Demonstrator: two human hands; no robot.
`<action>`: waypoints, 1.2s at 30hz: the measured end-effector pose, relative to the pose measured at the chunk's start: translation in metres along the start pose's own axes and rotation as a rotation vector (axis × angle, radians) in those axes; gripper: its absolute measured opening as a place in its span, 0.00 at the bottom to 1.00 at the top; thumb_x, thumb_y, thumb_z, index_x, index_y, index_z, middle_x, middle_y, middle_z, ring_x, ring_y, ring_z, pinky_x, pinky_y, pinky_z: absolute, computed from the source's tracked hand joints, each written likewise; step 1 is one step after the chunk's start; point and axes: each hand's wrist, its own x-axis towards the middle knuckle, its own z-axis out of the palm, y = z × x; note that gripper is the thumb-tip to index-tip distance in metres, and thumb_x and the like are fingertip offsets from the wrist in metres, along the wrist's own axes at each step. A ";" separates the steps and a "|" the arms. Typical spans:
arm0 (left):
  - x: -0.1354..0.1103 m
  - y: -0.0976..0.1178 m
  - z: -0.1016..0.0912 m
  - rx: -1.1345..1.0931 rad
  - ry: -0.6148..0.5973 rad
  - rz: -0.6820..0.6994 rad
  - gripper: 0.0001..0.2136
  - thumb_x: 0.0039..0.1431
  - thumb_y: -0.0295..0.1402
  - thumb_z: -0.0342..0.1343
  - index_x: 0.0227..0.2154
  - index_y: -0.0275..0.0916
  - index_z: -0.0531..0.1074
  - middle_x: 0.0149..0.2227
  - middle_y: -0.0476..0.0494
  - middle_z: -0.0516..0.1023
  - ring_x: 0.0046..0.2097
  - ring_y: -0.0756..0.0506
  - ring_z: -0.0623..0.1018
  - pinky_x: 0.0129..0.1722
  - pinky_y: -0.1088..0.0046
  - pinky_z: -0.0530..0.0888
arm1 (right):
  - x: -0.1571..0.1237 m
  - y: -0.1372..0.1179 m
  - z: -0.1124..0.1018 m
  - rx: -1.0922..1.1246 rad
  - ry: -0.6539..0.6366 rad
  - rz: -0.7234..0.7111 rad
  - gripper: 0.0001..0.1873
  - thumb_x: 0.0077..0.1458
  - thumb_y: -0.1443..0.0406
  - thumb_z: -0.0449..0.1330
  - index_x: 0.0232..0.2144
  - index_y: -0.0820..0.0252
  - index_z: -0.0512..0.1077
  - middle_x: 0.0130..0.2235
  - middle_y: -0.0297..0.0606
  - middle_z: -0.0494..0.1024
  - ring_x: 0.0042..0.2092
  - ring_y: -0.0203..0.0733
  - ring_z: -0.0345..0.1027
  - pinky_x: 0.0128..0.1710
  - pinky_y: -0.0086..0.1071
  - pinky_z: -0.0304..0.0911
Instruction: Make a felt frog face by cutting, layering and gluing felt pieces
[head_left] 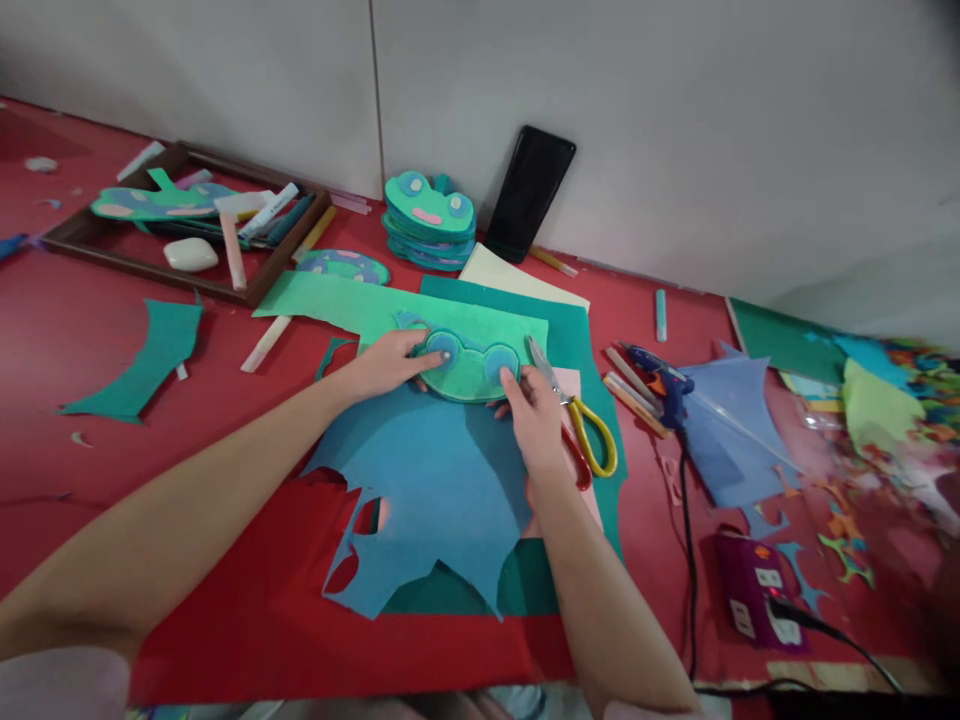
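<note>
A green felt frog face (469,368) with blue eye circles lies on sheets of felt in the middle of the red table. My left hand (390,362) rests on its left side, fingers pressing flat on the left eye. My right hand (534,410) presses on its right edge with the fingers down on the felt. Under the frog lie a light green felt sheet (337,300), a blue cut-up felt sheet (435,480) and a dark teal sheet (577,330). Scissors (581,430) with yellow and red handles lie just right of my right hand.
A stack of finished frog faces (429,220) stands by the wall beside a black phone (529,192). A brown tray (187,215) with markers sits back left. A blue glue gun (660,380), its cord, glue sticks and felt scraps (862,470) lie at the right.
</note>
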 end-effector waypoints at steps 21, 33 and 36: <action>-0.001 0.002 0.000 0.028 -0.054 -0.001 0.17 0.57 0.46 0.54 0.37 0.36 0.71 0.34 0.47 0.73 0.26 0.51 0.75 0.26 0.74 0.78 | 0.000 -0.001 0.001 -0.024 0.046 0.023 0.15 0.55 0.52 0.55 0.28 0.56 0.64 0.21 0.27 0.67 0.20 0.32 0.65 0.21 0.27 0.61; 0.000 0.002 0.000 0.003 -0.054 0.013 0.14 0.57 0.44 0.54 0.35 0.36 0.71 0.30 0.49 0.71 0.25 0.52 0.74 0.25 0.76 0.77 | 0.001 0.000 0.001 0.013 0.065 0.021 0.15 0.52 0.52 0.59 0.27 0.56 0.63 0.19 0.24 0.66 0.19 0.32 0.65 0.20 0.26 0.60; 0.000 0.002 0.000 0.000 -0.049 0.020 0.14 0.57 0.43 0.54 0.35 0.35 0.71 0.30 0.48 0.71 0.25 0.53 0.74 0.25 0.76 0.77 | 0.001 -0.001 0.001 -0.007 0.078 0.012 0.16 0.52 0.53 0.59 0.25 0.56 0.62 0.19 0.24 0.65 0.19 0.32 0.65 0.20 0.26 0.60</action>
